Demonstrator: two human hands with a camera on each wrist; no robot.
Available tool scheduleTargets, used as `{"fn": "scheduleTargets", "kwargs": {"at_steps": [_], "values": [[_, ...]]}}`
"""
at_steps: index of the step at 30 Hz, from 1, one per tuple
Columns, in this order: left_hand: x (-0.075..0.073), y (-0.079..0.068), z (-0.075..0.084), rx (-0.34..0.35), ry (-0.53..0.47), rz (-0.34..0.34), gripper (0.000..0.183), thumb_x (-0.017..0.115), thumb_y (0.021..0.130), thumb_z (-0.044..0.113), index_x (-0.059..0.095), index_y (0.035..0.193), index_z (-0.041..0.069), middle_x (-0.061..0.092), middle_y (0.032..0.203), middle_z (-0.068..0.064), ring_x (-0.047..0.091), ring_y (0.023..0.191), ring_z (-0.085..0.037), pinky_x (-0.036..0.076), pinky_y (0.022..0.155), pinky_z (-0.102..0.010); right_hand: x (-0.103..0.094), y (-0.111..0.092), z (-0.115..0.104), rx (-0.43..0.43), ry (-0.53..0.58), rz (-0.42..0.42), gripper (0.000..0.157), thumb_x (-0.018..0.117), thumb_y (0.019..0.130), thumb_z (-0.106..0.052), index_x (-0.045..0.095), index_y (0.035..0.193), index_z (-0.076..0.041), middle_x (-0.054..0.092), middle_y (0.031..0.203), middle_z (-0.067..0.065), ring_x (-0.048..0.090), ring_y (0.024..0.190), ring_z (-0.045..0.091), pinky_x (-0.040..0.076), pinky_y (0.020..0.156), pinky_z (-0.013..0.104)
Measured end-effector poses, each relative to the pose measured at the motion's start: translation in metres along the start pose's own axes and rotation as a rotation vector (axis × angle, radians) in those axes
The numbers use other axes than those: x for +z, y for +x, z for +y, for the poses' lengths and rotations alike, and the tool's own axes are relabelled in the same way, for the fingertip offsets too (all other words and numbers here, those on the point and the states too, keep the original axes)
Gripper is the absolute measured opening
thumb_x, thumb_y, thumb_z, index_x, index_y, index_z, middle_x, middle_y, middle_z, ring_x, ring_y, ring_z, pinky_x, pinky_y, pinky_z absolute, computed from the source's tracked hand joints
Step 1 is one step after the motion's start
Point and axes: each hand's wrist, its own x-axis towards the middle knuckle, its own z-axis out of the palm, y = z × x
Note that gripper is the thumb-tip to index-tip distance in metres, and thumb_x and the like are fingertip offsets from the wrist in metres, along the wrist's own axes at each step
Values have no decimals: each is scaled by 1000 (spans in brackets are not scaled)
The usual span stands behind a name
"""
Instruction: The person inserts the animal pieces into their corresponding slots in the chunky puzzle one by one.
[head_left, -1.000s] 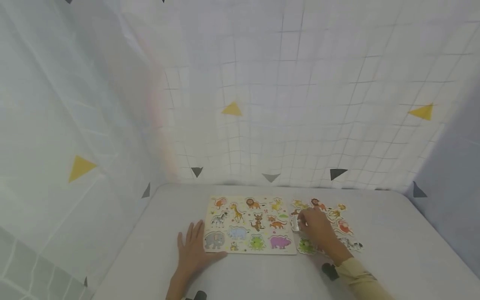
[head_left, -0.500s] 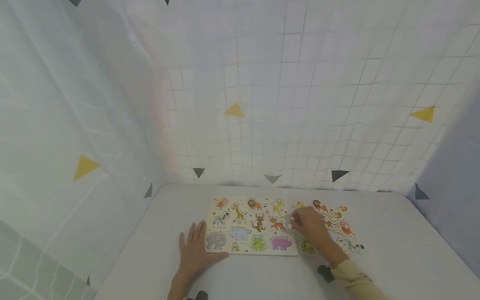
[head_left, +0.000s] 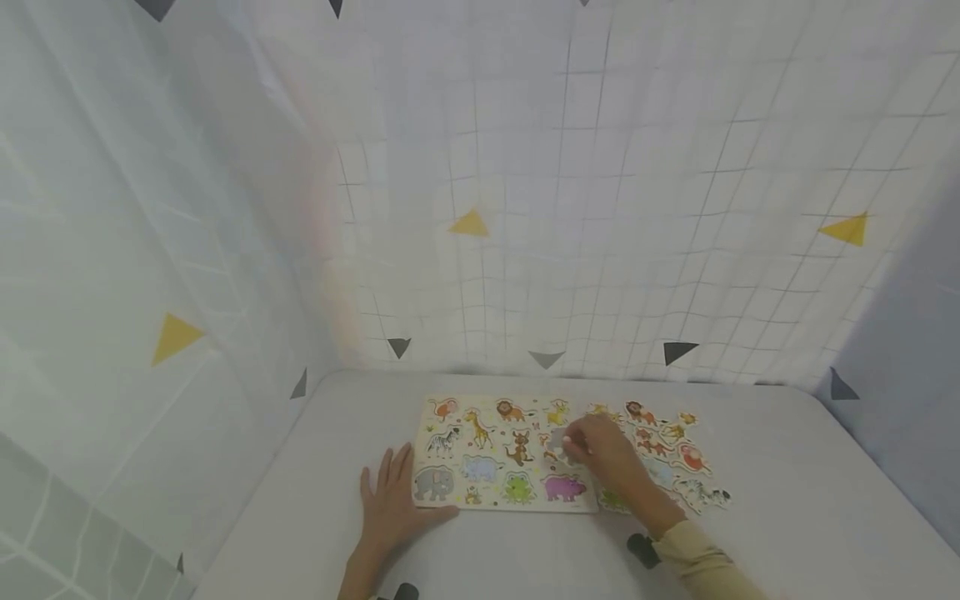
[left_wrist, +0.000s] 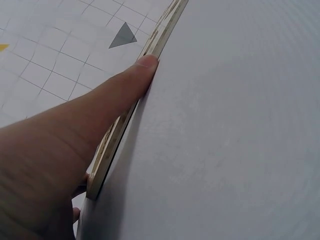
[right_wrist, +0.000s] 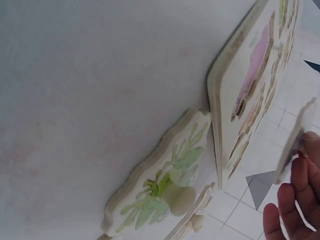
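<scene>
A wooden animal puzzle board (head_left: pixel 498 502) lies on the table. My left hand (head_left: pixel 392 508) is spread at its front left corner, the fingers along the left side and the thumb on the front edge (left_wrist: pixel 116 145). My right hand (head_left: pixel 611 454) pinches a grey puzzle piece (head_left: pixel 556 440) above the right part of the board, over the orange tiger picture. In the right wrist view the piece (right_wrist: pixel 296 142) is tilted edge-on and held clear of the board, its picture not readable.
Several knobbed animal pieces lie right of the board, including a lion (head_left: pixel 639 412), a red monkey (head_left: pixel 692 457), a zebra (head_left: pixel 701 493) and a green frog (right_wrist: pixel 160 195). The white table (head_left: pixel 510 554) meets a gridded wall cloth (head_left: pixel 570 275) at the back.
My right hand has lifted the grey puzzle piece from among the loose pieces and carried it left over the board. My left hand has stayed at the board's corner.
</scene>
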Motion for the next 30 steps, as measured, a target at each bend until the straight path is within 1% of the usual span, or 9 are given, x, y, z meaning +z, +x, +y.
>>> {"fn": "scheduleTargets", "kwargs": {"at_steps": [5,8,14,18,21,23,25,28,30], "values": [[-1,-1,1,2,-13,1,132,78,62,81,32,160,6,35,168,-12,23,158,-43,4,125,-75,4,-1,-2,-119,-63,114,10,78,91,-21,71,96,-16,65,86,-7,56,85,9,55,75,32],[-1,-1,2,1,-16,3,132,78,62,81,32,160,6,35,168,-12,22,158,-43,4,126,-75,4,0,-3,-165,-62,168,13,80,90,-21,70,96,-16,65,87,-7,58,84,9,57,73,31],[-1,-1,2,-2,-6,3,132,78,62,81,32,160,6,35,168,-12,22,158,-42,4,126,-75,7,0,-5,-208,16,193,15,79,90,-17,68,100,-15,63,93,-7,58,80,3,58,71,26],[-2,-1,3,1,3,6,131,78,62,81,33,160,6,36,167,-12,24,158,-42,6,126,-75,11,-1,-5,-255,49,219,15,79,90,-13,69,101,-13,64,104,-1,62,80,6,59,68,25],[-3,-1,4,0,7,6,131,78,62,81,32,160,7,36,167,-11,24,158,-42,6,126,-75,14,-1,-5,-238,86,199,14,77,92,-12,69,104,-12,67,115,5,69,92,15,64,79,33],[-3,-1,4,3,5,8,131,79,62,80,33,160,6,36,167,-12,24,158,-43,6,126,-75,15,-1,-7,-188,102,157,16,75,94,-14,69,109,-12,69,120,6,71,105,21,63,91,41],[-4,-1,5,0,-2,8,130,79,62,79,33,160,6,36,167,-12,23,158,-43,5,126,-75,17,-1,-9,-140,106,119,19,74,95,-16,69,113,-12,72,121,7,70,112,25,60,99,47],[-5,-2,6,-2,-14,9,130,80,62,78,33,160,6,36,167,-13,23,158,-43,4,126,-75,19,-1,-13,-109,107,92,22,74,94,-16,70,115,-10,74,117,7,70,111,26,59,100,48],[-5,-2,6,-10,-17,4,130,80,62,78,32,160,6,35,168,-12,22,159,-42,3,127,-74,22,-1,-16,-127,119,106,20,76,92,-13,71,111,-9,75,113,8,70,107,26,61,95,47]]}}
